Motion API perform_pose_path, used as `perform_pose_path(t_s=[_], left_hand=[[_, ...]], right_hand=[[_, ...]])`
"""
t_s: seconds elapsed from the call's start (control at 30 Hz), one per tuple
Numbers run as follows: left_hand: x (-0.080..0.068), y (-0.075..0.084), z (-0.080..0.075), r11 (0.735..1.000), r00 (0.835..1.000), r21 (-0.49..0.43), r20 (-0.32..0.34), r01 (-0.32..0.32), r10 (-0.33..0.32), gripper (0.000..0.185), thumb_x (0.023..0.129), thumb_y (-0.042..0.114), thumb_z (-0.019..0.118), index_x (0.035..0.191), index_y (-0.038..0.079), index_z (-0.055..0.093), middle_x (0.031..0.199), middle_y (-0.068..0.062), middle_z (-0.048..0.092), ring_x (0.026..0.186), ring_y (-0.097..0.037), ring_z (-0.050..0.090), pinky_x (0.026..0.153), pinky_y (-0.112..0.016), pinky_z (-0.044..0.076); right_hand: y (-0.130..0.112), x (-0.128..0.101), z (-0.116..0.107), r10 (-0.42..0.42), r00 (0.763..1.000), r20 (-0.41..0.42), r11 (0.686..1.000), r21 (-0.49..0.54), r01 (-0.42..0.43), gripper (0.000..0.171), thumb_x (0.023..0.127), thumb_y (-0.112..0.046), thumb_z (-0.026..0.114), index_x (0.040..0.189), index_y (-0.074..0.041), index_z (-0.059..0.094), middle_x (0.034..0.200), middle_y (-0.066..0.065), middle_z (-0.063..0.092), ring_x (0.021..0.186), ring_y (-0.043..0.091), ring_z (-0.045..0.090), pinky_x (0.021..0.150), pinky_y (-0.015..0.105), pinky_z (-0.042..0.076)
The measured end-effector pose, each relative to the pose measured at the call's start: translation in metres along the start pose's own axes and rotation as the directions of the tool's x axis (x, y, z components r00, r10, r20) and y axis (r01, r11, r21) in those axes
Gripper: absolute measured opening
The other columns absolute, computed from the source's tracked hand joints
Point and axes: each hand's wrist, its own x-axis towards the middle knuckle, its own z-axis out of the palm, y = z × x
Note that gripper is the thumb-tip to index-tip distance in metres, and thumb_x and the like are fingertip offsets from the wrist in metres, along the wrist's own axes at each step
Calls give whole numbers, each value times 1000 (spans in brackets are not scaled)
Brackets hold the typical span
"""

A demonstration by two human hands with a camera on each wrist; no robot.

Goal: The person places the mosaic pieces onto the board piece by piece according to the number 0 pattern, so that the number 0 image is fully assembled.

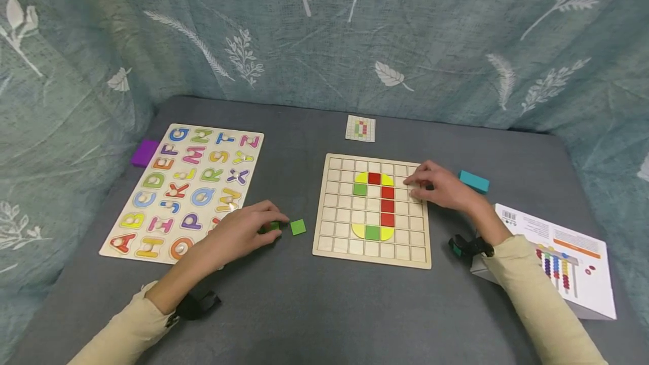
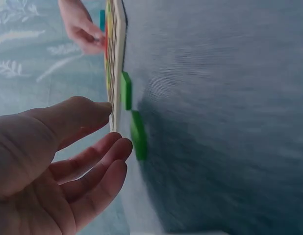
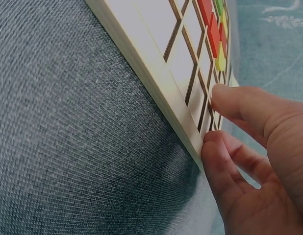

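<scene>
- Left hand (image 1: 243, 231) lies lower centre-left of the head view, palm down on the grey cloth, fingertips at a small green square tile (image 1: 274, 226) that is partly covered by the fingers. Wrist view shows the fingers (image 2: 100, 161) loosely extended and apart, the tile just beyond the tips; whether they touch it I cannot tell.
- Second green square tile (image 1: 298, 227) lies flat just right of the first, between the left hand and the left edge of the wooden grid board (image 1: 372, 210). The two tiles are close but apart.
- Right hand (image 1: 440, 187) rests at the upper right edge of the grid board, centre-right of the head view. Fingers curled low over the board's right-hand cells; a small dark red spot shows under the fingertips, too hidden to name. Wrist view: thumb and fingers (image 3: 239, 105) touch the board's rim and outer cells.
- Grid board carries red (image 1: 387, 205), yellow and green pieces in its middle columns.
- Pattern card (image 1: 360, 128) lies above the board.
- Teal block (image 1: 474, 181) just right of the right hand.
- Alphabet puzzle (image 1: 187, 187) to the left; purple block (image 1: 144, 152) at its upper left corner.
- White printed box (image 1: 558, 258) lower right.
</scene>
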Motion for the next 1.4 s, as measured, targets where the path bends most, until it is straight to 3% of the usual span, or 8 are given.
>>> perform_pose_path(t_s=[0.27, 0.97, 1.4], left_hand=[[-13, -4, 0, 998, 998, -5, -18, 60, -61, 28, 86, 18, 72, 114, 13, 71, 102, 2, 64, 78, -6, 59, 63, -20, 45], [-12, -6, -1, 998, 998, 30, -18, 59, -59, 27, 86, 17, 72, 113, 14, 71, 101, 2, 62, 74, -7, 57, 59, -19, 40], [-10, -7, -1, 998, 1000, 60, -21, 18, -16, 27, 85, 15, 74, 112, 14, 72, 103, 0, 63, 73, -7, 54, 60, -21, 41]], right_hand=[[1, -2, 0, -17, 1000, -17, 1000, 5, 18, 27, 93, -8, 62, 119, -1, 66, 114, 17, 50, 90, 21, 52, 78, 37, 44], [-1, -2, -1, -28, 1000, -10, 1000, 7, 28, 27, 94, -11, 62, 119, -1, 66, 113, 16, 51, 90, 19, 51, 77, 35, 43], [0, -1, 0, -5, 1000, -5, 1000, 8, 5, 27, 93, -9, 62, 119, -1, 66, 114, 17, 51, 92, 23, 52, 81, 40, 45]])
